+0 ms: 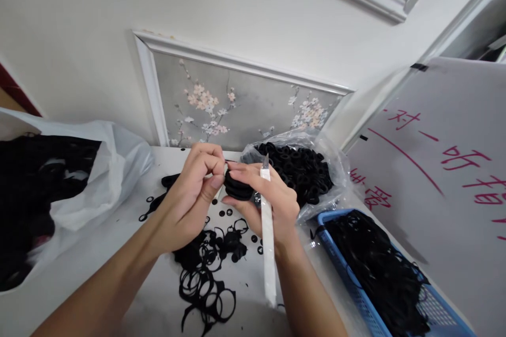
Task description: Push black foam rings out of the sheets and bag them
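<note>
My right hand [276, 200] is closed on a short stack of black rubber rings [237, 188], thumb below and fingers above. The same hand also carries a craft knife with a white wrapped handle [268, 242], its blade pointing up and away from me. At the stack's left side, my left hand [197, 192] is pinched shut. What its fingertips grip, if anything, is too small to make out. Below the hands, black ring-shaped scraps [207, 295] and small black discs lie on the white table [146, 274].
A clear bag of black rings [304, 168] stands behind my right hand. At the right, a blue basket [356, 284] holds black strips, beside a whiteboard [430, 168] with red writing. A white bag [95, 179] with black material is at the left. The wall [245, 37] stands behind.
</note>
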`<control>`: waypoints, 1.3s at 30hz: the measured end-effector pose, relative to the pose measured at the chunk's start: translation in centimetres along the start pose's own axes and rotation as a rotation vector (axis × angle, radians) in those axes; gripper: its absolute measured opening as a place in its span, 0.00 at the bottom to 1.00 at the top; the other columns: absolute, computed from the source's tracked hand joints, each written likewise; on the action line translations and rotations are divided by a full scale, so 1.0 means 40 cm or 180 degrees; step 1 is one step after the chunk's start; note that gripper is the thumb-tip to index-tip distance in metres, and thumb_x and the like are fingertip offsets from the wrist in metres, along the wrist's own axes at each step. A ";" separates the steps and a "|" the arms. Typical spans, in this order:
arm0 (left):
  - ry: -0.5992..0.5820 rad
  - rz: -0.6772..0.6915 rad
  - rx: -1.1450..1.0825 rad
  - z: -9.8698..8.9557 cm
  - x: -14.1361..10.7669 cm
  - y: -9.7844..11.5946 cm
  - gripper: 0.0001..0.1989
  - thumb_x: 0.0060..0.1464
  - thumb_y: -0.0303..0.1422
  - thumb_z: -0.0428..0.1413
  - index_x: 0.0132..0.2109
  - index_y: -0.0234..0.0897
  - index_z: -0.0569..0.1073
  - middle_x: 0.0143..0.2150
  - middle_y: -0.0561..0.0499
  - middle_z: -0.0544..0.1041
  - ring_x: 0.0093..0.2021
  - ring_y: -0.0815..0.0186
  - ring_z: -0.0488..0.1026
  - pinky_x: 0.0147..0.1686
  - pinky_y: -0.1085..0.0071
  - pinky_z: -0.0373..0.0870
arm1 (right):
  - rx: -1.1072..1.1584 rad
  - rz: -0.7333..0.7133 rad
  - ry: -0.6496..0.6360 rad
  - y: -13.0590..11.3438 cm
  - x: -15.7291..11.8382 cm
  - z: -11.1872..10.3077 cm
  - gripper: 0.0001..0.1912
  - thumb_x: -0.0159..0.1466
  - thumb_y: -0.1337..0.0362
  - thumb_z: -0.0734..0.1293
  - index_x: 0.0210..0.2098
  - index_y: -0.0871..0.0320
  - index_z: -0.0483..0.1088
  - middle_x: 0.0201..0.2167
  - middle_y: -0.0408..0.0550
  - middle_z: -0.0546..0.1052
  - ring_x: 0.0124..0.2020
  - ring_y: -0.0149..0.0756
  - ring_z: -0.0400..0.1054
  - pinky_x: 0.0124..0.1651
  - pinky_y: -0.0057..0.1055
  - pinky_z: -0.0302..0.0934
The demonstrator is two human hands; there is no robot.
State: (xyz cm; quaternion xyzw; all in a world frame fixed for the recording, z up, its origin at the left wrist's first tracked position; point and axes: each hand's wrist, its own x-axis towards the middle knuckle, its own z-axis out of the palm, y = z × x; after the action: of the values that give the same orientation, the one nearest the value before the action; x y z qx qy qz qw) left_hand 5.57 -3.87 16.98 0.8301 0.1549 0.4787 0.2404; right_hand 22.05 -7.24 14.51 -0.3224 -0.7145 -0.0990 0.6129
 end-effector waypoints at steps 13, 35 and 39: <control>0.0832 0.0289 0.0087 0.010 0.014 -0.009 0.05 0.61 0.27 0.54 0.38 0.40 0.74 0.38 0.51 0.73 0.33 0.69 0.69 0.24 0.71 0.64 | 0.2430 0.1524 -0.0004 0.051 -0.025 -0.025 0.18 0.53 0.57 0.77 0.43 0.45 0.76 0.52 0.44 0.78 0.48 0.43 0.75 0.51 0.43 0.71; 0.0282 0.0814 0.0548 0.004 0.012 -0.023 0.04 0.62 0.28 0.50 0.38 0.40 0.68 0.40 0.48 0.64 0.37 0.67 0.67 0.33 0.71 0.71 | 0.2930 0.1627 -0.0274 0.028 -0.040 0.011 0.18 0.54 0.53 0.76 0.43 0.47 0.76 0.46 0.47 0.80 0.49 0.44 0.75 0.51 0.43 0.71; 0.0231 0.0285 0.0267 0.016 0.013 -0.020 0.07 0.65 0.32 0.47 0.36 0.39 0.64 0.39 0.48 0.62 0.38 0.65 0.66 0.32 0.70 0.71 | 0.2048 0.1338 0.0112 0.010 -0.036 0.011 0.15 0.58 0.57 0.74 0.44 0.45 0.75 0.48 0.45 0.79 0.52 0.44 0.73 0.55 0.46 0.68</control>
State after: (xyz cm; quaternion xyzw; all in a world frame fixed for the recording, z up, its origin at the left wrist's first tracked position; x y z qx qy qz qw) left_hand 6.35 -3.12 16.64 0.8276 0.1462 0.5118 0.1781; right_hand 21.98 -7.18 12.96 -0.2513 -0.6167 0.2527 0.7019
